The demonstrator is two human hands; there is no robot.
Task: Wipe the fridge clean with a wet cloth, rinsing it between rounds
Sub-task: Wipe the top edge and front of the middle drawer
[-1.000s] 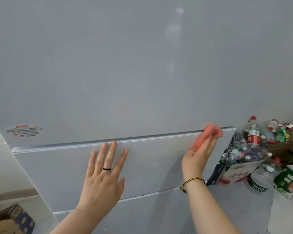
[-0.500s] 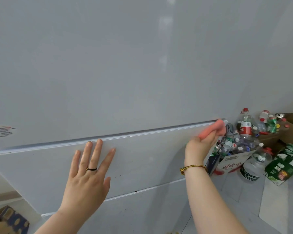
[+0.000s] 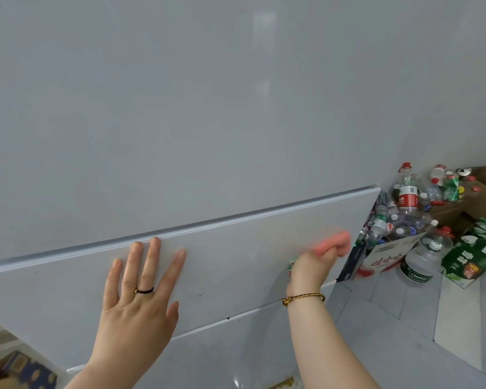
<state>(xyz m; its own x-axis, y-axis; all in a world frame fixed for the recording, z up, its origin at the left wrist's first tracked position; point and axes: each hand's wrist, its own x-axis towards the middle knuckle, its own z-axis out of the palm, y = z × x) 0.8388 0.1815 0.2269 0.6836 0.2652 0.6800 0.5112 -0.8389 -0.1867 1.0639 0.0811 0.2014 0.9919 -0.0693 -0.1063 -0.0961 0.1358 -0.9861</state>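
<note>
Your right hand (image 3: 310, 269) closes around the bunched pink cloth (image 3: 334, 242), pressed to the fridge (image 3: 236, 108) drawer front near its right edge; your left hand (image 3: 136, 299) lies flat, empty. Wiping past that edge risks striking the bottles (image 3: 399, 220) just beyond.

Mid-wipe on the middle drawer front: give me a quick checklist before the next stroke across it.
1. Pink cloth gripped in right hand: ok.
2. Cloth against the middle drawer front, near its right edge: ok.
3. Left hand flat, bracing the drawer: ok.
4. Drawer front clean: not ok, dark specks remain.
5. Cloth wet enough: cannot tell.
6. Path leftward clear: not ok, the left hand lies across it.
</note>
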